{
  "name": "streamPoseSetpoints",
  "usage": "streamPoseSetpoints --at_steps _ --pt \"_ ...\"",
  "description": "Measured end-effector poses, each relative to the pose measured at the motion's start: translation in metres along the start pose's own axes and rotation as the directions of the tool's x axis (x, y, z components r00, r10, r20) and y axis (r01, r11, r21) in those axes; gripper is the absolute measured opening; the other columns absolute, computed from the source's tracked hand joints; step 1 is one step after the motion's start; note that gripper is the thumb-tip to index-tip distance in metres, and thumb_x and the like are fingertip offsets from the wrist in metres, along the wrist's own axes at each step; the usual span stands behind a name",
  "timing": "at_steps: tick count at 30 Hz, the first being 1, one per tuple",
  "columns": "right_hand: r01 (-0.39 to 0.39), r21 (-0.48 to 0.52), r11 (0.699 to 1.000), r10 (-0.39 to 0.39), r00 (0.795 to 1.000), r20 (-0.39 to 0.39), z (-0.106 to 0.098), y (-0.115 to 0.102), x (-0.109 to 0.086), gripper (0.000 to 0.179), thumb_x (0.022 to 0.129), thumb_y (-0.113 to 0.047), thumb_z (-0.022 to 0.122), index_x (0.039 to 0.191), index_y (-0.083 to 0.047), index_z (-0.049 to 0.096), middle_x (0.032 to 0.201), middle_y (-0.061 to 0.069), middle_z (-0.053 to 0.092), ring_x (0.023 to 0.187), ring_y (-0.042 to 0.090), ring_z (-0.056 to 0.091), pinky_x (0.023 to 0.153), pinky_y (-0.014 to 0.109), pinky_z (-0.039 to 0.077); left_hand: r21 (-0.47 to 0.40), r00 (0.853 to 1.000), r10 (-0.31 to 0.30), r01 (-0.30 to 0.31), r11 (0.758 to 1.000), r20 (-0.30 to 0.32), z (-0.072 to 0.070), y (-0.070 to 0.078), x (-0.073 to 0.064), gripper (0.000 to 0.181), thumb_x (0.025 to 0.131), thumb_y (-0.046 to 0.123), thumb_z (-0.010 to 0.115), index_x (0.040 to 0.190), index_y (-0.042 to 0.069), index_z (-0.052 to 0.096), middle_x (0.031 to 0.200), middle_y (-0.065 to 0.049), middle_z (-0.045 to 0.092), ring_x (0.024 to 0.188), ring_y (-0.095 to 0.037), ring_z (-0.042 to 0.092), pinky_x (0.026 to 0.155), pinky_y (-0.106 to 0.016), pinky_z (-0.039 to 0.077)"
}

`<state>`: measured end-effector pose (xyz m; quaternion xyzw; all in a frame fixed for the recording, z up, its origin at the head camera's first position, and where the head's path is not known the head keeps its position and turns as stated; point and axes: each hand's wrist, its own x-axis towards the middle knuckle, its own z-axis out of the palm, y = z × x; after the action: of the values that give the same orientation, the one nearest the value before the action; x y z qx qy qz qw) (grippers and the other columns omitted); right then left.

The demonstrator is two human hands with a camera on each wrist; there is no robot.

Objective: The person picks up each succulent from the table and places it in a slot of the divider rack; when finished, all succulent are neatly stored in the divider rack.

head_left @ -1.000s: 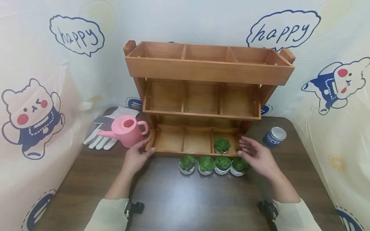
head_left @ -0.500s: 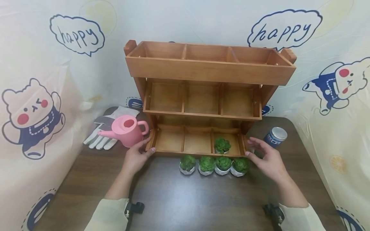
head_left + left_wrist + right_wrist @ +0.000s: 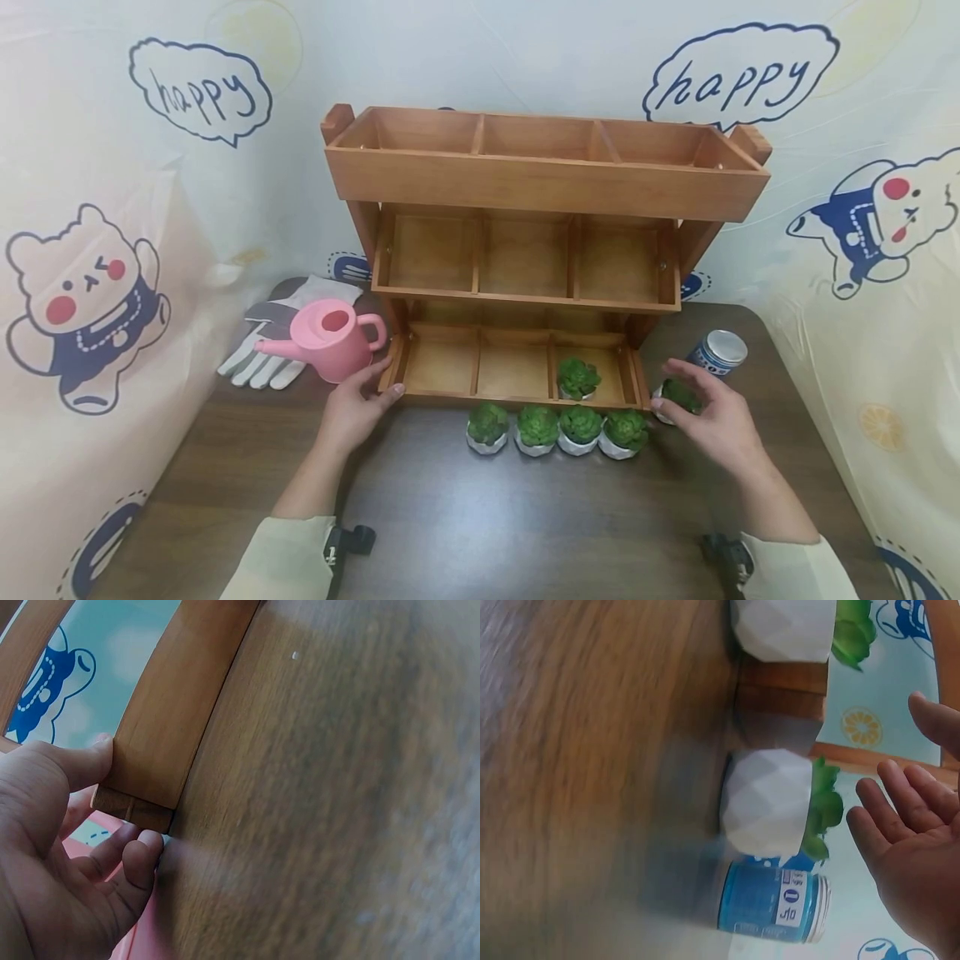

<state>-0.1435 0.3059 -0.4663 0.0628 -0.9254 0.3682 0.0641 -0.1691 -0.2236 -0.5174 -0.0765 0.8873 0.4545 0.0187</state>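
Note:
A brown three-tier wooden planter shelf (image 3: 547, 187) stands at the back of the table. My left hand (image 3: 358, 408) holds the left front corner of its bottom tier; in the left wrist view the thumb presses the front board (image 3: 176, 712) and the fingers curl at its end. My right hand (image 3: 723, 421) hovers with spread fingers over a potted succulent (image 3: 680, 395), right of the shelf. The right wrist view shows a gap between the fingers and this white faceted pot (image 3: 769, 801). Another succulent (image 3: 578, 377) sits in the bottom tier's right compartment.
Several potted succulents (image 3: 537, 427) line up along the shelf's front. A pink watering can (image 3: 330, 346) and grey-white gloves (image 3: 262, 358) lie left of the shelf. A blue jar with a pale lid (image 3: 718, 352) stands behind my right hand.
My right hand has moved right, away from the bottom tier's right end, to the succulent beside it, which has come into view. My left hand stays at the left corner.

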Motion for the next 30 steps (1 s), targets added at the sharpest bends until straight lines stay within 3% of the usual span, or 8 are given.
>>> streamPoseSetpoints --at_steps 12,20,30 --pt "-0.101 -0.046 0.994 0.101 0.995 0.002 -0.01 0.016 0.0 0.075 0.089 -0.044 0.082 0.149 -0.011 0.053 0.141 0.024 0.059 0.13 0.053 0.052 0.1 0.07 0.043 -0.004 1.0 -0.01 0.01 1.0 0.002 -0.001 0.001 -0.002 0.065 0.092 0.039 0.079 0.152 0.026 0.056 0.155 -0.01 0.053 0.14 -0.04 0.051 0.105 -0.06 0.049" --pt "-0.18 -0.052 0.982 0.184 0.979 0.093 -0.01 0.031 0.003 0.092 0.084 -0.047 0.085 0.156 -0.008 0.042 0.153 0.03 0.046 0.134 0.058 0.045 0.103 0.073 0.039 0.001 1.0 -0.017 0.017 1.0 -0.001 0.0 0.0 -0.002 0.065 0.092 0.038 0.079 0.152 0.026 0.056 0.154 -0.011 0.054 0.139 -0.04 0.052 0.104 -0.06 0.049" --pt "-0.198 -0.045 0.979 0.203 0.961 0.191 -0.009 0.046 0.006 0.107 0.083 -0.05 0.086 0.161 -0.004 0.029 0.158 0.03 0.039 0.142 0.058 0.037 0.111 0.071 0.034 -0.002 1.0 -0.021 0.021 1.0 0.0 0.0 0.001 0.0 0.064 0.093 0.037 0.079 0.152 0.027 0.056 0.154 -0.01 0.053 0.139 -0.04 0.052 0.105 -0.061 0.049"
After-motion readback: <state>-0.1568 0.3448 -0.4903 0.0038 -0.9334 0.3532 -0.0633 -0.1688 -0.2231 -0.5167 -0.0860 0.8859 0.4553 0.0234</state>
